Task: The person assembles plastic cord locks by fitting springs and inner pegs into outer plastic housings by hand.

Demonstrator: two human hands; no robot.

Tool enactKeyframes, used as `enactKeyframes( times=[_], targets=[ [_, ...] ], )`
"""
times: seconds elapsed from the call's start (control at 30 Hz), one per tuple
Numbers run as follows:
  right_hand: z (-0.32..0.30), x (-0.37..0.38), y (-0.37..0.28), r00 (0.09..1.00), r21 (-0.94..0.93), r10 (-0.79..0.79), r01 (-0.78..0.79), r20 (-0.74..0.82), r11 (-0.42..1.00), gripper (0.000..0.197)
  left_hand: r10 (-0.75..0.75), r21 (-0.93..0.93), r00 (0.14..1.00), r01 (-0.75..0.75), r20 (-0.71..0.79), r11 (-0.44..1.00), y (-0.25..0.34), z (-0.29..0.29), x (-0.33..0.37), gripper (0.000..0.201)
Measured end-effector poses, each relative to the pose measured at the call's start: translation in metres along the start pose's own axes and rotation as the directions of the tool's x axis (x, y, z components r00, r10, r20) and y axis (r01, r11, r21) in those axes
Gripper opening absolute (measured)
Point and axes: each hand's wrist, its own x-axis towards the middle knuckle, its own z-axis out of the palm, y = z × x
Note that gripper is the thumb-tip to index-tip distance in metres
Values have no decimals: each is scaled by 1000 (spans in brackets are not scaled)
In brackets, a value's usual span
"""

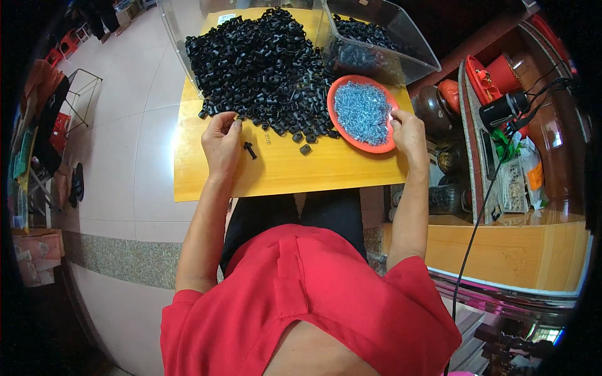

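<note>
A heap of small black plastic parts (251,69) covers the far left of the yellow board (301,172). My left hand (222,145) is at the heap's near left edge, fingers curled in a pinch; what they hold, if anything, is hidden. Beside it lie a black pin-shaped part (250,150) and a few tiny springs (268,135). A round red plate (334,122) bears a pile of small silvery-blue metal springs (362,113). My right hand (410,136) is at the plate's right rim, thumb and finger pinched together over it. Its fingertips are too small to show what is between them.
A clear plastic bin (414,66) with more black parts stands at the back right. To the right is a shelf with red containers, a black camera-like device (503,111) and a hanging cable (480,216). Tiled floor (119,150) and red stools are on the left.
</note>
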Motion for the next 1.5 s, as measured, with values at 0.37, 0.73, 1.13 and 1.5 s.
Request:
enactKeyframes(
  times=[0.37,0.73,1.13,1.5],
  targets=[
    [24,21,14,989,-59,28,-19,144,998,20,-118,-343,993,103,-23,934,-1,-6,-3,17],
    [13,17,6,991,278,133,-120,-28,953,13,301,237,927,-352,225,906,8,4,-8,15],
    [15,23,12,993,641,112,-101,23,761,9,279,440,911,-394,304,807,20,14,8,15],
    [14,29,-6,980,783,136,-197,144,591,7,226,428,924,-348,309,834,14,17,11,11]
  ],
)
